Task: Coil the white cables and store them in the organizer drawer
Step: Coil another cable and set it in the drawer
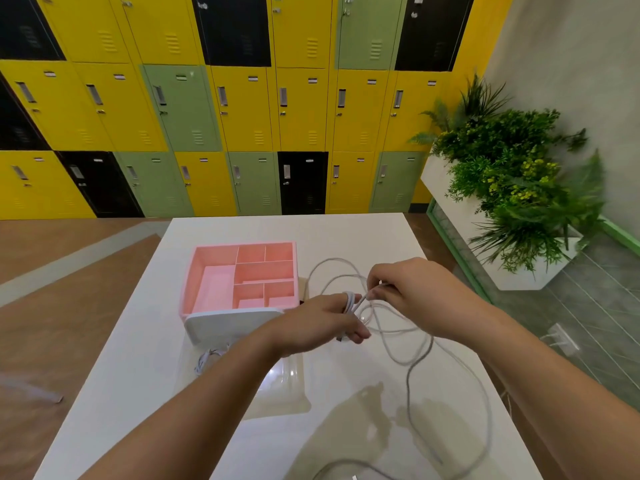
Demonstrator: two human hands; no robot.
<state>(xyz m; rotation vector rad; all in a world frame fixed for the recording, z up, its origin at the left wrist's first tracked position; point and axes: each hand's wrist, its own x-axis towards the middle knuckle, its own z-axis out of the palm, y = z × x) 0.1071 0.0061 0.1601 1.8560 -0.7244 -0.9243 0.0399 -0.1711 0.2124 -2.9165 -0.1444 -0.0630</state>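
A pink organizer (242, 275) with several open compartments and a white front sits mid-table. Its clear drawer (287, 386) is pulled out toward me, partly hidden by my left forearm. My left hand (318, 320) holds several turns of a white cable (419, 355) wound round its fingers, just right of the organizer. My right hand (405, 285) pinches the same cable close to the left fingers. Loose loops hang from both hands and trail across the table toward the near edge. A second white cable (207, 358) lies bunched by the organizer's front left corner.
The white table (145, 368) ends at left and right over a wooden floor. Yellow, green and black lockers (242, 109) fill the far wall. A white planter with green plants (512, 188) stands at the right. A white power strip (562, 337) lies on the floor to the right.
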